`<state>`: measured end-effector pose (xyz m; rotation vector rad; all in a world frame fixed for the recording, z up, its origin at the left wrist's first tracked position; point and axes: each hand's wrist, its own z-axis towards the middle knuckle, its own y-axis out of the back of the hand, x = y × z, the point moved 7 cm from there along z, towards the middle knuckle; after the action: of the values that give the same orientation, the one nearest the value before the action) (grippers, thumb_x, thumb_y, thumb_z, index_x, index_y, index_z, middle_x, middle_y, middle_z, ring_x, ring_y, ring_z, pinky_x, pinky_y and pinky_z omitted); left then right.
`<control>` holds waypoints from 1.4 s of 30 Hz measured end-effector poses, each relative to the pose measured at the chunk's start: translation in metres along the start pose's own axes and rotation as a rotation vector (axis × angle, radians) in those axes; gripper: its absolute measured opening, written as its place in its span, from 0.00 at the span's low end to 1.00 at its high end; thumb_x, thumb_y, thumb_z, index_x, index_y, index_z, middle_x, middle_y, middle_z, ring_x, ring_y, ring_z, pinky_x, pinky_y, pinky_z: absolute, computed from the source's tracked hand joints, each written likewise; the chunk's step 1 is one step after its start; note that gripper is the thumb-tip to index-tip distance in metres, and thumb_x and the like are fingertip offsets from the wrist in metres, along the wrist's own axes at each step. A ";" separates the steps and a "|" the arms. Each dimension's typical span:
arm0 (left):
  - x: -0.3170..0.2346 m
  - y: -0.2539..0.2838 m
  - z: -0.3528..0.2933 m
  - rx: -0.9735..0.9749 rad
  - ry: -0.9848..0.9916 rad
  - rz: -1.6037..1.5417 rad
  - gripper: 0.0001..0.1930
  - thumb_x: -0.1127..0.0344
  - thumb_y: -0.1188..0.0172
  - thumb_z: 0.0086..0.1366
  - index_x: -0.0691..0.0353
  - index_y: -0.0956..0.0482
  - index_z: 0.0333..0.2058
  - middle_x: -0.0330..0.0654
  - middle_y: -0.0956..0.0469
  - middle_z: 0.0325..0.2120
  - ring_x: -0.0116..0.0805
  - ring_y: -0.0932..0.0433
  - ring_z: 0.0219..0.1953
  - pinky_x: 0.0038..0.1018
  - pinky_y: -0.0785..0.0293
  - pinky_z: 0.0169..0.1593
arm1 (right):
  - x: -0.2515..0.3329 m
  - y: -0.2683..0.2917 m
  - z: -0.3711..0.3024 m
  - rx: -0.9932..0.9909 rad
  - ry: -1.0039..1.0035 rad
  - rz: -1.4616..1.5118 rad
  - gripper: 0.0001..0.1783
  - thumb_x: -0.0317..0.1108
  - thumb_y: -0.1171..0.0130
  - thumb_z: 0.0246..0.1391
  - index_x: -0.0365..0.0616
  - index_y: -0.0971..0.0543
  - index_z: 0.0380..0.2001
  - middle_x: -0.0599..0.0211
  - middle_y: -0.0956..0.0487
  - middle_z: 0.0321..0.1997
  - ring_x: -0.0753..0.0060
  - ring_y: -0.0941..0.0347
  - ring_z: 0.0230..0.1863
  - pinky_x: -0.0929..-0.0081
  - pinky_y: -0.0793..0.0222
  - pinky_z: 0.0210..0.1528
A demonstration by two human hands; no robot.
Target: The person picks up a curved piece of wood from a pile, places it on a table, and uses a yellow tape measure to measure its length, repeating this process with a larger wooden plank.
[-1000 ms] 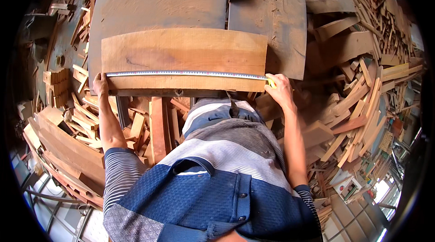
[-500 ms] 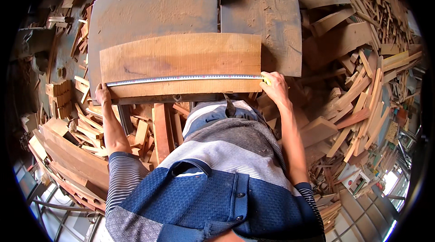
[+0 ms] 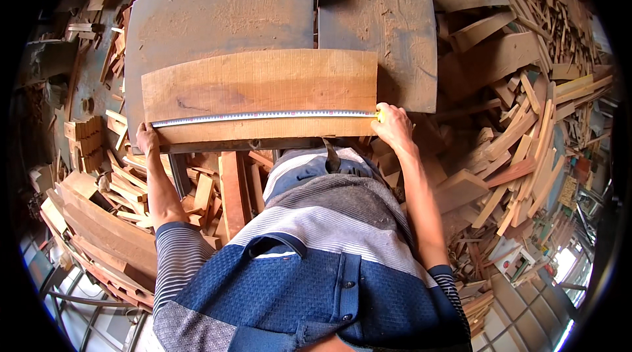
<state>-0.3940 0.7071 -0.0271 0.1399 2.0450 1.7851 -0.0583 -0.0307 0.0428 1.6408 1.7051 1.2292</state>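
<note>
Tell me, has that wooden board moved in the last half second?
No, not visibly: the wooden board keeps its place against the gap in the metal tabletop.

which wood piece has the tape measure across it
The wide board on the grey table, between the left hand and right hand: it alone carries the tape measure; wood piled around the table has none.

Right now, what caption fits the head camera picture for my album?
A tape measure runs along a wooden board on a dusty worktop, left fingers at one end, right fingers gripping the other.
</note>
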 end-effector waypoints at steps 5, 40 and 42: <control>-0.027 -0.003 -0.005 -0.004 -0.035 0.113 0.21 0.51 0.47 0.75 0.62 0.18 0.52 0.55 0.15 0.44 0.57 0.18 0.49 0.45 0.25 0.54 | -0.001 0.003 -0.006 -0.159 0.123 0.014 0.23 0.36 0.37 0.44 0.45 0.20 0.48 0.58 0.17 0.46 0.45 0.24 0.50 0.49 0.26 0.52; 0.009 -0.009 0.016 -0.060 0.037 -0.023 0.19 0.52 0.51 0.76 0.55 0.19 0.54 0.55 0.16 0.47 0.59 0.19 0.51 0.45 0.26 0.55 | 0.024 -0.009 -0.002 -0.124 0.213 0.068 0.29 0.35 0.36 0.42 0.43 0.19 0.53 0.59 0.16 0.49 0.49 0.22 0.50 0.54 0.25 0.54; 0.016 -0.007 0.019 -0.055 0.047 -0.022 0.19 0.52 0.51 0.76 0.57 0.19 0.52 0.55 0.16 0.47 0.58 0.19 0.52 0.45 0.26 0.55 | 0.024 -0.011 -0.001 -0.131 0.219 0.070 0.30 0.35 0.36 0.42 0.43 0.19 0.53 0.58 0.16 0.50 0.48 0.22 0.50 0.55 0.25 0.55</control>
<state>-0.4001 0.7291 -0.0398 0.0591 2.0197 1.8457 -0.0694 -0.0067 0.0404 1.5475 1.6631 1.5704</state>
